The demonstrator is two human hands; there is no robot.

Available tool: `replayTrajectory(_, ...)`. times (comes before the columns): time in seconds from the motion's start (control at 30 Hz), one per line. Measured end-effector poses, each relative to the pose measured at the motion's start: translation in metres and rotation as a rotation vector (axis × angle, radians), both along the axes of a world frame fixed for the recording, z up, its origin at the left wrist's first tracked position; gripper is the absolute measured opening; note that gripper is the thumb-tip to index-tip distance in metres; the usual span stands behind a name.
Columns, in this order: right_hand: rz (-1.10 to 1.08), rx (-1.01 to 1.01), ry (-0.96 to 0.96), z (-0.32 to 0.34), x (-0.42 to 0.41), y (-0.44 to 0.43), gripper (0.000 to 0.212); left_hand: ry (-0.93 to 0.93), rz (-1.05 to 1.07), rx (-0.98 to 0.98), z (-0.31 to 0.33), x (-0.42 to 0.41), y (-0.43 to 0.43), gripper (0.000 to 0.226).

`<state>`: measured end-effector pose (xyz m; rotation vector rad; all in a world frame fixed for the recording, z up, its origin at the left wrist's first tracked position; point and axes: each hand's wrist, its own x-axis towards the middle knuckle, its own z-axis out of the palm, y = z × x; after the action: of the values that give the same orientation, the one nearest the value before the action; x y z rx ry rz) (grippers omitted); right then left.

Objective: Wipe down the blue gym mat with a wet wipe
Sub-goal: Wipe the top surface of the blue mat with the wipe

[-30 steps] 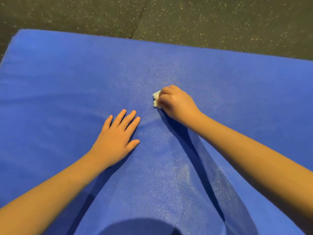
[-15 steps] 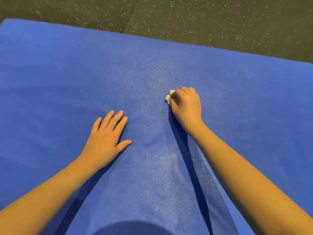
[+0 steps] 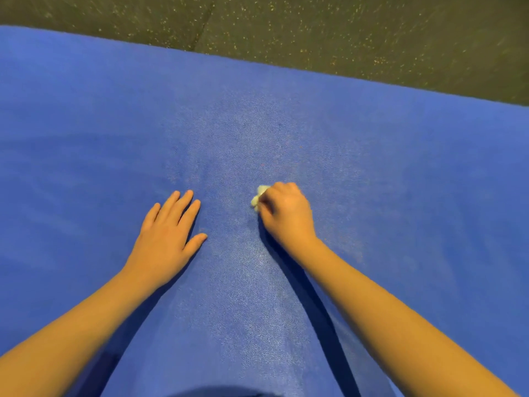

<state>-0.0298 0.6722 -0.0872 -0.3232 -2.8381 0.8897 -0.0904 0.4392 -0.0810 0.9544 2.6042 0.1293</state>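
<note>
Big flat blue foam gym mat [image 3: 86, 138] fills most of the view. Right hand [image 3: 286, 213] has its fingers curled tight round a small scrunched white wet wipe [image 3: 259, 197], pressed on the mat near the middle. Left hand [image 3: 169, 236] lies flat just beside it, fingers straight & spread. Dark speckled rubber floor [image 3: 343, 30] runs past the mat's far edge. Arm shadows fall on the mat.
</note>
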Motion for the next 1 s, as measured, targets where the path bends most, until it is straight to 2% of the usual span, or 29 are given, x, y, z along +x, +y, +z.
replayTrajectory(0.07,0.311,0.01,-0.07,0.004,0.018,-0.007,0.019,-0.003,0.008,0.007,0.0,-0.001,-0.001,0.073)
replayTrajectory(0.13,0.412,0.093,-0.111,0.005,0.02,0.007,0.017,-0.006,0.006,0.013,0.001,-0.001,-0.002,0.073)
replayTrajectory(0.17,0.333,0.125,-0.1,0.004,0.018,0.016,0.016,-0.007,0.007,0.015,0.002,-0.001,-0.002,0.073)
replayTrajectory(0.27,-0.108,0.108,-0.064,0.004,0.015,0.03,0.015,-0.007,0.021,0.027,0.002,0.002,0.0,0.069)
replayTrajectory(0.3,-0.159,0.086,-0.064,0.007,0.018,0.025,0.012,-0.009,0.036,0.034,0.002,0.003,0.0,0.065)
replayTrajectory(0.33,-0.132,0.065,-0.065,0.01,0.023,0.016,0.011,-0.019,0.051,0.036,0.003,0.004,0.0,0.062)
replayTrajectory(0.4,0.099,0.033,-0.073,0.013,0.041,-0.004,0.01,-0.045,0.069,0.03,0.005,0.007,0.0,0.063)
replayTrajectory(0.47,0.342,0.028,-0.166,0.017,0.053,-0.009,0.01,-0.07,0.077,0.03,0.007,0.012,-0.003,0.063)
replayTrajectory(0.5,0.39,0.044,-0.207,0.017,0.052,-0.004,0.01,-0.085,0.087,0.033,0.008,0.016,-0.006,0.063)
replayTrajectory(0.57,0.304,0.092,-0.209,0.015,0.048,0.008,0.014,-0.105,0.109,0.048,0.009,0.025,-0.013,0.063)
replayTrajectory(0.67,-0.054,0.079,-0.133,0.012,0.047,0.01,0.013,-0.102,0.119,0.068,0.011,0.038,-0.021,0.065)
replayTrajectory(0.7,-0.09,0.056,-0.12,0.013,0.05,0.001,0.012,-0.101,0.122,0.069,0.013,0.041,-0.023,0.065)
replayTrajectory(0.73,-0.058,0.032,-0.124,0.014,0.055,-0.011,0.012,-0.104,0.127,0.067,0.013,0.043,-0.026,0.064)
replayTrajectory(0.87,0.365,-0.031,-0.266,0.032,0.073,-0.037,0.014,-0.113,0.154,0.065,0.017,0.056,-0.035,0.061)
replayTrajectory(0.93,0.344,0.022,-0.287,0.032,0.067,-0.028,0.017,-0.129,0.164,0.049,0.02,0.06,-0.039,0.06)
replayTrajectory(1.0,0.163,0.083,-0.25,0.027,0.061,-0.019,0.018,-0.139,0.174,0.038,0.022,0.062,-0.042,0.059)
